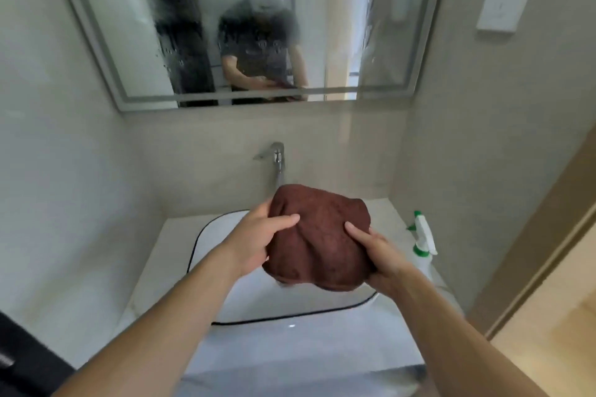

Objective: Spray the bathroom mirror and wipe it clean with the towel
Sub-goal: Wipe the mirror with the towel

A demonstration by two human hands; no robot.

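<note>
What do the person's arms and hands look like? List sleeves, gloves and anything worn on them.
Both forearms are bare all the way into the frame; no sleeve reaches them in this view. The left hand and right hand wear no gloves. No watch, bracelet or ring is visible. In the blurred mirror reflection, a dark short-sleeved top shows.

We cannot see the fingers of the left hand (258, 240) or the right hand (380, 259) that lie beneath the brown towel (319, 235); only the thumbs show on top. The towel covers the faucet (276, 158) spout's end and part of the sink (206, 235). The mirror (129, 42) is cut off by the top edge, and its reflection is blurred. Our right forearm hides the spray bottle (422, 235) body's lower part. A dark object (19, 354) at the lower left is too cropped to identify.
</note>
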